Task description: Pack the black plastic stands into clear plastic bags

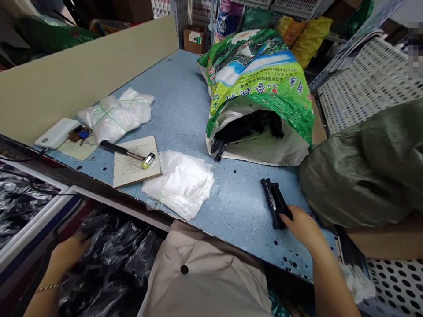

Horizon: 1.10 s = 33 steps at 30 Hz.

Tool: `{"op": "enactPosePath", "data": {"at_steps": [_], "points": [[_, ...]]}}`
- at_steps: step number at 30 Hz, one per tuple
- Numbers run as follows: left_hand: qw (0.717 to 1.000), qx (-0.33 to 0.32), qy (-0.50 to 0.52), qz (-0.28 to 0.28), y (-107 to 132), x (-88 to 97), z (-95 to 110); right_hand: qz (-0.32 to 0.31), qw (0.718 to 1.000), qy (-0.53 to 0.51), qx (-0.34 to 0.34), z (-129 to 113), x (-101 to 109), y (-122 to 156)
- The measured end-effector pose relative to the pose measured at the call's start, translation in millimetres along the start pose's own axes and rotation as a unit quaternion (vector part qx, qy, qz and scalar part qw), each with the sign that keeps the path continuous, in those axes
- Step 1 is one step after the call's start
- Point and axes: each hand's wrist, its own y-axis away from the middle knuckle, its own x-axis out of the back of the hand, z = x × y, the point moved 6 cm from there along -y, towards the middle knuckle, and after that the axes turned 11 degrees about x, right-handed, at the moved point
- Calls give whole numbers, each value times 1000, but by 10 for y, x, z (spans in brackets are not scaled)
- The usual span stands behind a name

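Note:
My right hand (300, 229) lies on the blue speckled tabletop (238, 207), its fingers gripping the lower end of a black folding stand (275, 203). My left hand (68, 255) is blurred with motion, low at the left. It hovers at a bin of black plastic-wrapped items (112, 259), and I cannot tell whether it holds any of them. A stack of clear plastic sheets (178, 185) lies left of the stand.
A green woven sack (257, 83) with black items spills at the back. An olive sack (366, 167) bulges in from the right. A hammer (125, 152) rests on a board (135, 163), near white bagged bundles (114, 116) and a power bank (56, 133). White perforated crates (366, 88) stand right.

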Motion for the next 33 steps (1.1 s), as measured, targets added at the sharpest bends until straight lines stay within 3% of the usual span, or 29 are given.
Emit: {"op": "enactPosePath", "data": {"at_steps": [1, 3, 5, 7, 8, 10, 13, 17, 21, 23, 26, 29, 33], "points": [[1000, 9, 26, 4, -6, 55, 252, 5, 999, -32, 1, -56, -29, -1], [991, -42, 119, 50, 52, 208, 968, 14, 990, -139, 14, -270, -82, -28], [967, -145, 191, 81, 193, 275, 1801, 15, 961, -275, 37, -586, -137, -75], [946, -245, 187, 99, 355, 220, 2556, 2, 920, -388, 49, -926, -200, -123], [941, -274, 166, 110, 411, 164, 2847, -9, 902, -429, 50, -1083, -233, -144], [938, -288, 162, 104, 423, 47, 3207, -30, 872, -486, 47, -1340, -286, -177], [932, -254, 259, 26, 236, -58, 3276, -61, 822, -564, 42, -1584, -341, -216], [898, -203, 385, -60, -46, -63, 3021, -119, 742, -658, 44, -1831, -385, -284], [772, -114, 584, -225, -127, -149, 2869, -151, 679, -718, 32, -2124, -394, -419], [736, -94, 613, -271, -99, -181, 2876, -165, 650, -741, 30, -2294, -398, -498], [715, -75, 643, -264, -70, -185, 2880, -180, 618, -765, 26, -2526, -436, -613], [715, -83, 646, -252, -43, -180, 2902, -204, 597, -776, 21, -2712, -530, -698], [707, -79, 650, -269, -53, -167, 2874, -186, 594, -782, 9, -2748, -651, -796]]}}
